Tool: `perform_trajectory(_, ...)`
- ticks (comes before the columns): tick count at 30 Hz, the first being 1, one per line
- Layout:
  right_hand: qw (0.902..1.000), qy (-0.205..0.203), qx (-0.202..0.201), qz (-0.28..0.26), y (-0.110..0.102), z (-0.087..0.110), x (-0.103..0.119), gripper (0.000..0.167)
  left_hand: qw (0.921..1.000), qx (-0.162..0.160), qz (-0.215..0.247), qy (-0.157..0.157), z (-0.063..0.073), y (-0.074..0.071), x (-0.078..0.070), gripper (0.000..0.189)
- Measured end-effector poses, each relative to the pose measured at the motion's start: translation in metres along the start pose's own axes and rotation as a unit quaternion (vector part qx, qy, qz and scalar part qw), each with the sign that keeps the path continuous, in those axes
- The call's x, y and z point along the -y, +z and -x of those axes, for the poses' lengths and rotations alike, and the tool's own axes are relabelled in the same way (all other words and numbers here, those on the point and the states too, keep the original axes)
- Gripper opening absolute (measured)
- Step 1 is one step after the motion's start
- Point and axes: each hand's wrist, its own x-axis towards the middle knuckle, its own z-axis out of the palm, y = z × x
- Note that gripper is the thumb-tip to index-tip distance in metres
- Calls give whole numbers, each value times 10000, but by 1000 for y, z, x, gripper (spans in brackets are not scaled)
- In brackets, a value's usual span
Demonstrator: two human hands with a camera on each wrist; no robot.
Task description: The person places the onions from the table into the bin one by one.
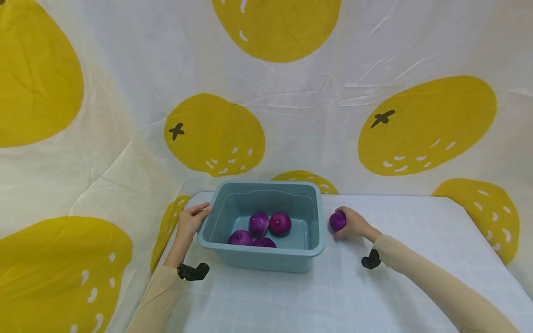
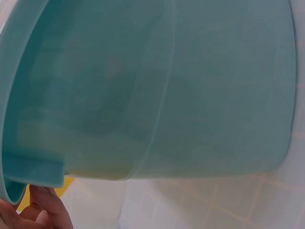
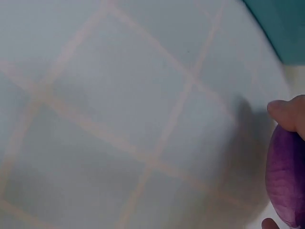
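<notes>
In the head view a blue-green plastic basin (image 1: 266, 252) stands on the table with several purple onions (image 1: 280, 224) on its floor. My left hand (image 1: 193, 220) holds the basin's left rim; the left wrist view shows its fingers (image 2: 50, 205) tucked under the rim, beside the basin's outer wall (image 2: 214, 95). Just beyond the basin's right side, my right hand (image 1: 351, 223) grips another purple onion (image 1: 337, 221) between thumb and fingers. That onion (image 3: 288, 176) appears at the right edge of the right wrist view, partly cut off, with a fingertip (image 3: 281, 112) on its top.
A white cloth with a pale grid (image 1: 266, 300) covers the table. Behind and to the left hangs a white curtain (image 1: 300, 115) printed with large yellow fruit. Black wrist straps (image 1: 193, 272) sit on both forearms.
</notes>
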Motion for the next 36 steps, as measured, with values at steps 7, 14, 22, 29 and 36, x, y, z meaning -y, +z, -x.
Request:
perform_trajectory(7, 9983, -526, -247, 12, -21, -2, 25, 79, 10000, -17, 32, 66, 2, -1, 1, 42)
perform_trajectory(14, 9946, -892, -519, 62, -47, -1, 52, 79, 9998, -68, 24, 166, 2, -3, 3, 41)
perform_trajectory(22, 9899, -1156, -791, 229, -80, 7, 89, 81, 9999, 17, 21, 159, 2, -2, 4, 43)
perform_trajectory(29, 9862, -1339, -857, 468, -93, 12, 122, 81, 9997, -33, 44, 233, 3, -2, 4, 41)
perform_trajectory(36, 9789, -1675, -1041, 540, -99, 14, 154, 83, 9998, -12, 63, 187, 3, -1, 3, 42)
